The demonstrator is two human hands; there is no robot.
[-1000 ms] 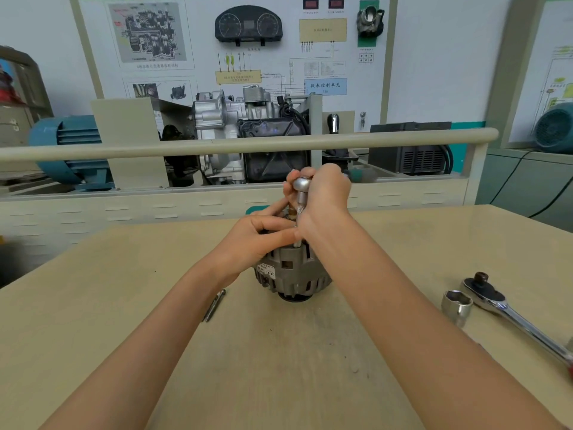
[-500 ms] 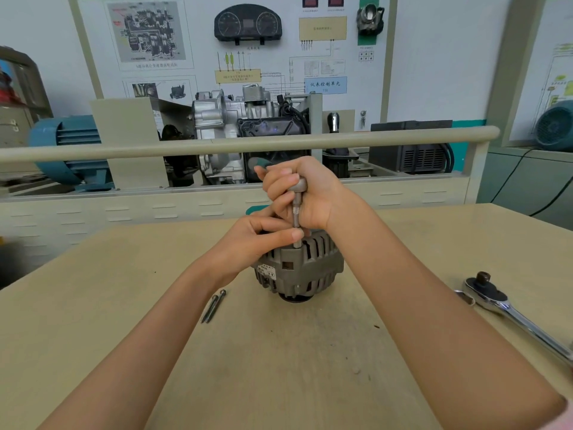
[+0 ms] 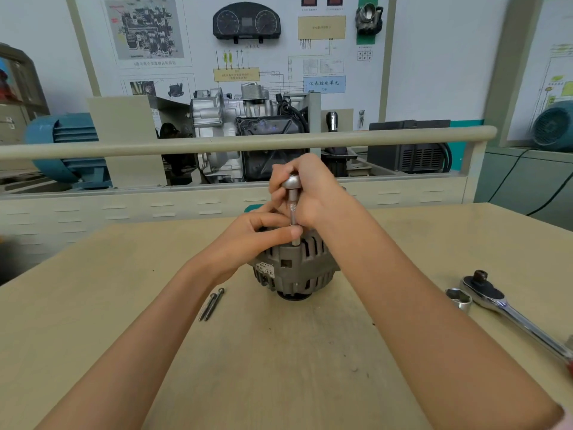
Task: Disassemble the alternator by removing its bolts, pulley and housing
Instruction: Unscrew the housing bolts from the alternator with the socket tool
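Observation:
A grey finned alternator (image 3: 294, 270) stands on its end in the middle of the table (image 3: 279, 352). A slim metal socket driver (image 3: 293, 209) stands upright on its top edge. My right hand (image 3: 313, 190) is wrapped around the driver's rounded head and upper shaft. My left hand (image 3: 257, 234) pinches the lower shaft just above the housing, thumb across the front. Two long loose bolts (image 3: 212, 304) lie side by side on the table left of the alternator.
A ratchet wrench (image 3: 508, 308) and a large loose socket (image 3: 459, 299) lie on the table at the right. Behind the table runs a beige rail (image 3: 217, 142), with an engine display and a blue motor (image 3: 65, 147) beyond it.
My right hand has turned around the driver's head, fingers shifting from gripping the shaft to cupping the top. The alternator and my left hand stay in place.

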